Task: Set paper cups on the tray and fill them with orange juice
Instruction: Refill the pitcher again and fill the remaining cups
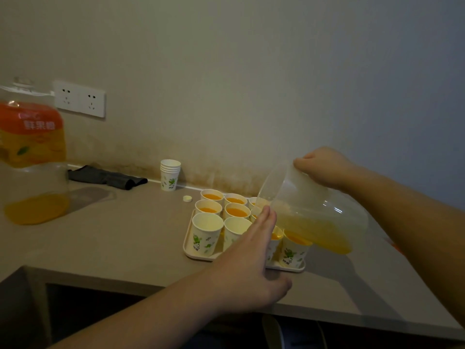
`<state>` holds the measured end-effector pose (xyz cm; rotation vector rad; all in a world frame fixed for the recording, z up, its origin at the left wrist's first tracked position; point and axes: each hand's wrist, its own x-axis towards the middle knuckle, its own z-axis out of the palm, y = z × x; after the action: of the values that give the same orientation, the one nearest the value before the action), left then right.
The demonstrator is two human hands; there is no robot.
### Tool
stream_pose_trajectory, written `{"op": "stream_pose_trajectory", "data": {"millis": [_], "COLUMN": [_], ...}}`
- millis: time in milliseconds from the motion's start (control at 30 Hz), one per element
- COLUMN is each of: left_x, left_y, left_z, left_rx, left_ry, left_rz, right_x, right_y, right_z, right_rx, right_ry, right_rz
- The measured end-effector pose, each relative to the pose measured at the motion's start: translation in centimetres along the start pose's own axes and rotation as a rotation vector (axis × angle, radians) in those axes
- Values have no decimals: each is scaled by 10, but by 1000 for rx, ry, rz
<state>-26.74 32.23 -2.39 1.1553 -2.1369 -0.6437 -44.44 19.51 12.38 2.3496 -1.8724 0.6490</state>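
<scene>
Far to the left of your left hand [247, 258], a large clear plastic juice bottle with an orange label [32, 152] stands on the grey desk [120, 238], a little juice left in its bottom. Beyond that hand, against the wall, lie a dark grey folded cloth [105, 178], a stack of white printed paper cups [170, 174] and a small white bottle cap [187, 198]. A white double wall socket [80, 99] sits above the cloth.

Your left hand is flat, fingers straight and together, reaching over the near edge of the pale rectangular plastic tray [187, 248] and blocking your view of its middle cups. The white paper cups with green print [207, 233] stand on the tray just left of and beyond that hand; the far ones hold juice, the two nearest left ones look unfilled.

Your right hand [324, 167] grips the clear plastic pitcher [312, 210] by its top, tilted leftward over the tray, orange juice [324, 235] pooled in its lower side.
</scene>
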Motion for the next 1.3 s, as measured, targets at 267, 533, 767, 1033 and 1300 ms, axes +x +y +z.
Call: {"op": "stream_pose_trajectory", "data": {"millis": [267, 533, 767, 1033, 1300], "left_x": [-2, -4, -5, -5, -5], "left_y": [-6, -9, -13, -15, -16], "left_z": [-1, 1, 2, 1, 2], "left_rx": [-8, -2, 6, 17, 22], "left_ry": [-9, -23, -30, -33, -37], "left_rz": [-19, -33, -31, -25, -26], "right_x": [3, 5, 6, 7, 7], "right_y": [-4, -8, -11, -12, -12], "right_z": [6, 10, 12, 13, 15], "right_rx": [-34, -97, -120, -128, -138], "right_ry": [-12, -15, -16, -19, -7], "right_rz": [-29, -72, -89, -95, -101]}}
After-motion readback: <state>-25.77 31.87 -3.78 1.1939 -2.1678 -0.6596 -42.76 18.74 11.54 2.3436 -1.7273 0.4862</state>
